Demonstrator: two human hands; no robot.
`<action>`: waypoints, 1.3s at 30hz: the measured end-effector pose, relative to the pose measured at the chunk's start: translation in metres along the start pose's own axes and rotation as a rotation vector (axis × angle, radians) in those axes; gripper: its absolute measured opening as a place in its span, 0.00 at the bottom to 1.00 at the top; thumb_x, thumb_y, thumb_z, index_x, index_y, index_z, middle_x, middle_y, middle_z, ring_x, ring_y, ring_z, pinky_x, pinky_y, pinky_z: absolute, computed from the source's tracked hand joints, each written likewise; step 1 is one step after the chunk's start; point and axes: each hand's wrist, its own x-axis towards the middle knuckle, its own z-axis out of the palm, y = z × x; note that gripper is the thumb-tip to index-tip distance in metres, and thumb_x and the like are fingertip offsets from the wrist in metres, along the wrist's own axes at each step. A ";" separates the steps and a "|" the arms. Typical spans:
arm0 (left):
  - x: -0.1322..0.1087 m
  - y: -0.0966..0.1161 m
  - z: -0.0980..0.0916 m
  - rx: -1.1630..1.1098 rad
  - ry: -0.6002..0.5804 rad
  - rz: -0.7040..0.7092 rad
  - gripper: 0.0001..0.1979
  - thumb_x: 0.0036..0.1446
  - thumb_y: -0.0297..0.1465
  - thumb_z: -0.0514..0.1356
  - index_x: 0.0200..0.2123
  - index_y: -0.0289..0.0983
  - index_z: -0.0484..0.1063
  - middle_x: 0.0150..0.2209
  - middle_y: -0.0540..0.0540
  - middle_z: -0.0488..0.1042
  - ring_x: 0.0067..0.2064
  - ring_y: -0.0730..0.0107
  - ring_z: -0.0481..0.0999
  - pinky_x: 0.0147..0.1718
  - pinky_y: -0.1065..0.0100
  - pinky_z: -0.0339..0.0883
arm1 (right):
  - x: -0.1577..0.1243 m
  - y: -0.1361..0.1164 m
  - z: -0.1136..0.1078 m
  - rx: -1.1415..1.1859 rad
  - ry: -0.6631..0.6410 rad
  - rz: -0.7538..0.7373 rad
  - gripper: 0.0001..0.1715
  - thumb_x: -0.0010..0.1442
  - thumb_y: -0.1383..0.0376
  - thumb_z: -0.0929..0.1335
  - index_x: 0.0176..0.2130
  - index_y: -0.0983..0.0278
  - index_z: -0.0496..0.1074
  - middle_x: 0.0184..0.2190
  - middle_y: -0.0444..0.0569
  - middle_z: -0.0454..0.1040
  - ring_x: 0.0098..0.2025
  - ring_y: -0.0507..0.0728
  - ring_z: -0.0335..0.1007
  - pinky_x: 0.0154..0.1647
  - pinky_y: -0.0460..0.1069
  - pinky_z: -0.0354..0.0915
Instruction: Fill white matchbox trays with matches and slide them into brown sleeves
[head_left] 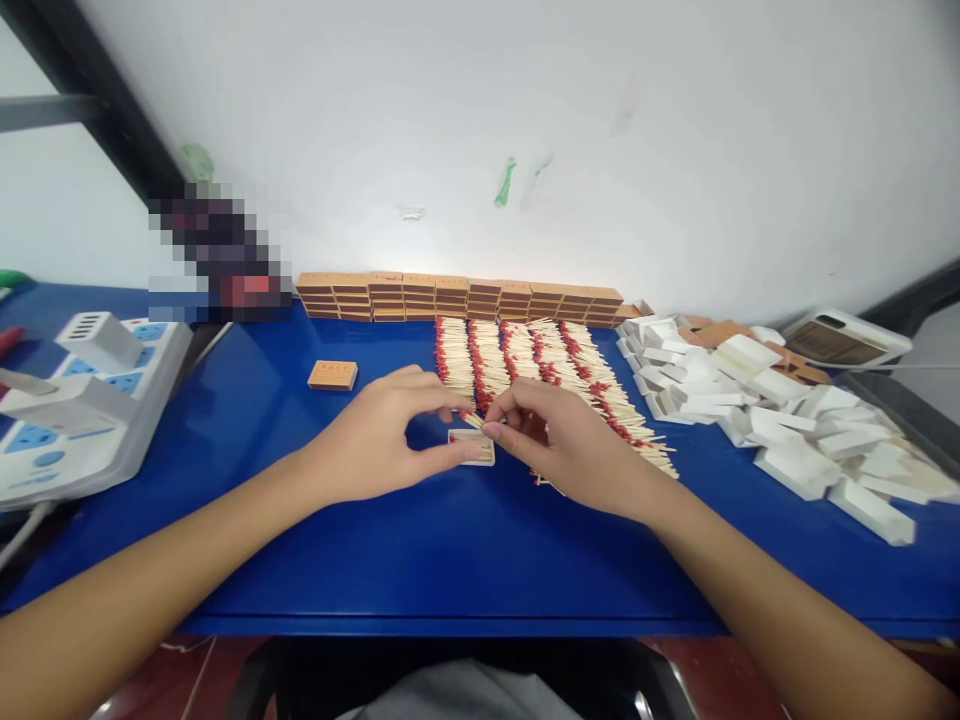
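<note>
A small white matchbox tray lies on the blue table with a few matches in it. My left hand is at its left, thumb tip at the tray and forefinger held apart above it, near the match heads. My right hand is closed in a pinch on a few red-headed matches, just over the tray's far edge. Behind and beside my right hand, loose matches lie in several long rows, partly hidden by my hands.
Closed matchboxes are stacked along the wall, and a single matchbox lies at the left. White trays and some orange sleeves are heaped at the right, near a phone. A power strip with plugs occupies the left side.
</note>
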 end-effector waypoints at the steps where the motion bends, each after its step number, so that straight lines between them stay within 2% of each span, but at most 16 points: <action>1: 0.001 0.001 0.002 -0.079 0.034 -0.051 0.17 0.65 0.44 0.69 0.49 0.40 0.83 0.39 0.46 0.82 0.42 0.62 0.79 0.42 0.62 0.73 | 0.000 -0.001 0.000 0.032 0.012 0.011 0.08 0.72 0.61 0.70 0.39 0.61 0.75 0.34 0.45 0.75 0.34 0.53 0.69 0.34 0.50 0.65; 3: 0.002 0.002 0.005 -0.227 0.091 -0.151 0.15 0.65 0.45 0.69 0.44 0.40 0.85 0.36 0.47 0.83 0.38 0.65 0.80 0.38 0.65 0.73 | 0.000 -0.004 0.002 0.077 0.037 0.011 0.09 0.72 0.61 0.70 0.39 0.62 0.75 0.33 0.45 0.75 0.33 0.53 0.69 0.33 0.49 0.64; 7: 0.003 0.003 0.011 -0.452 0.173 -0.273 0.15 0.61 0.45 0.72 0.37 0.39 0.87 0.36 0.46 0.85 0.38 0.63 0.82 0.37 0.65 0.75 | -0.001 -0.010 0.009 0.116 0.102 -0.030 0.09 0.72 0.60 0.70 0.39 0.61 0.75 0.33 0.45 0.75 0.33 0.53 0.68 0.32 0.49 0.64; 12: 0.004 0.002 0.013 -0.658 0.131 -0.344 0.15 0.53 0.43 0.77 0.35 0.37 0.86 0.34 0.46 0.86 0.35 0.64 0.83 0.34 0.67 0.77 | -0.002 -0.012 0.018 0.195 0.146 -0.037 0.08 0.72 0.60 0.70 0.40 0.61 0.75 0.33 0.44 0.74 0.32 0.53 0.68 0.31 0.49 0.65; 16: 0.005 0.002 0.012 -0.656 0.127 -0.366 0.16 0.54 0.44 0.77 0.35 0.37 0.86 0.34 0.45 0.85 0.34 0.65 0.82 0.32 0.68 0.75 | -0.002 -0.010 0.020 0.230 0.147 -0.005 0.09 0.72 0.58 0.70 0.40 0.61 0.75 0.33 0.45 0.75 0.32 0.53 0.69 0.31 0.49 0.66; 23: 0.007 0.003 0.008 -0.633 0.118 -0.340 0.14 0.57 0.43 0.75 0.34 0.37 0.85 0.33 0.48 0.83 0.33 0.72 0.77 0.34 0.71 0.71 | -0.001 -0.007 0.025 0.194 0.200 -0.013 0.10 0.73 0.58 0.69 0.40 0.61 0.74 0.33 0.45 0.74 0.33 0.54 0.69 0.32 0.49 0.65; 31: 0.008 0.005 0.009 -0.597 0.115 -0.345 0.18 0.57 0.47 0.74 0.34 0.36 0.84 0.33 0.46 0.82 0.33 0.69 0.77 0.32 0.70 0.70 | -0.002 -0.006 0.027 0.044 0.255 -0.104 0.09 0.73 0.60 0.68 0.39 0.60 0.74 0.32 0.45 0.72 0.33 0.54 0.68 0.32 0.50 0.64; 39: 0.009 0.002 -0.001 -0.558 0.137 -0.371 0.18 0.57 0.46 0.74 0.34 0.36 0.84 0.33 0.47 0.82 0.32 0.71 0.76 0.32 0.71 0.70 | -0.003 -0.002 0.020 -0.011 0.269 -0.146 0.06 0.71 0.64 0.69 0.38 0.60 0.72 0.33 0.45 0.71 0.33 0.54 0.67 0.31 0.50 0.63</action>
